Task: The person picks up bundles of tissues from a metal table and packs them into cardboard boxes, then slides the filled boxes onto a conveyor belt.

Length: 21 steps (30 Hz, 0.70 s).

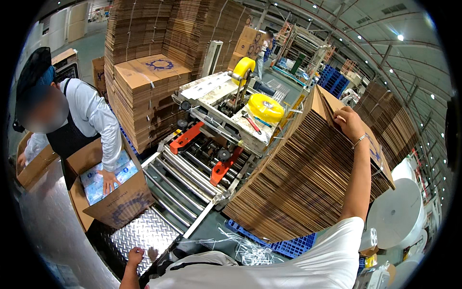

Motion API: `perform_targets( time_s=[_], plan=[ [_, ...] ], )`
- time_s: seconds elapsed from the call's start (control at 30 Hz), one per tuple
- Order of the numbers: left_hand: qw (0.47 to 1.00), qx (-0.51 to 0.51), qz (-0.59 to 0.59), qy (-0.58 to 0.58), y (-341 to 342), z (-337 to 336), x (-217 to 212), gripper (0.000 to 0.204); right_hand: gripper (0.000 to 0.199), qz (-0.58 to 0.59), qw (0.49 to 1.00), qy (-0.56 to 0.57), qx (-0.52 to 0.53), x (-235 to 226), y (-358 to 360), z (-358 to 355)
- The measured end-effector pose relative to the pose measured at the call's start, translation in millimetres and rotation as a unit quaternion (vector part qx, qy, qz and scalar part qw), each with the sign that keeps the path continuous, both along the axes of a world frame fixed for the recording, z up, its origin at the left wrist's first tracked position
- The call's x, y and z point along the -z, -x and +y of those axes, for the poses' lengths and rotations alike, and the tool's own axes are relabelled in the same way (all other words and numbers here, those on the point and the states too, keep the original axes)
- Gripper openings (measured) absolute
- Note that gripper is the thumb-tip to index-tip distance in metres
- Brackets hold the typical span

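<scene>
My right hand point(349, 124) reaches out to the top of a tall stack of flattened cardboard boxes point(293, 168). Its fingers are closed on the edge of the uppermost flattened cardboard box point(369, 132), which is slightly raised from the one below along that edge. Low in the view, my left hand point(136, 256) hangs over a diamond-plate metal step point(147, 234) with its fingers curled in and nothing visible in them. To the left, a co-worker's hand point(109, 180) rests on blue-and-white packs point(98, 185) inside an open carton point(122, 204).
A roller conveyor point(175, 173) with red guides leads to a box-taping machine point(219, 98) carrying yellow tape rolls point(265, 108). White strapping scraps point(250, 250) lie beside a blue pallet point(293, 245). Further cardboard stacks point(144, 96) stand behind; large white rolls point(395, 212) are at right.
</scene>
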State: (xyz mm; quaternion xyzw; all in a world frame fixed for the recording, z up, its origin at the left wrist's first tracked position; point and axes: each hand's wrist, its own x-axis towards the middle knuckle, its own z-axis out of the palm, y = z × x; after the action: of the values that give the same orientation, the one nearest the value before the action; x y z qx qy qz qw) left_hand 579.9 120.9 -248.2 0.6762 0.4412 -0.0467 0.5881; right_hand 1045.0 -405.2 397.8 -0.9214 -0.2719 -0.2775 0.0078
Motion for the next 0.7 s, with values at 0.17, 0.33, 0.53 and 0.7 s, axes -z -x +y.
perform_targets(
  time_s=[0.17,0.33,0.53,0.7],
  plan=[
    [0.999,-0.001,0.019,-0.039,19.7,4.3,5.2,0.017,0.012,-0.026,0.999,0.015,0.041,12.1,27.5,-7.9],
    [0.999,-0.038,0.026,0.005,25.7,-7.4,1.8,0.015,0.022,0.059,0.983,0.036,0.169,34.4,75.8,-36.3],
    [1.000,-0.025,0.009,-0.009,16.1,-2.0,7.6,0.018,0.036,-0.141,0.929,-0.037,0.341,52.5,92.3,-62.9],
    [0.999,-0.022,-0.007,-0.023,1.6,1.0,-11.7,0.020,0.020,-0.289,0.920,-0.099,0.244,58.3,97.1,-71.7]
  ],
)
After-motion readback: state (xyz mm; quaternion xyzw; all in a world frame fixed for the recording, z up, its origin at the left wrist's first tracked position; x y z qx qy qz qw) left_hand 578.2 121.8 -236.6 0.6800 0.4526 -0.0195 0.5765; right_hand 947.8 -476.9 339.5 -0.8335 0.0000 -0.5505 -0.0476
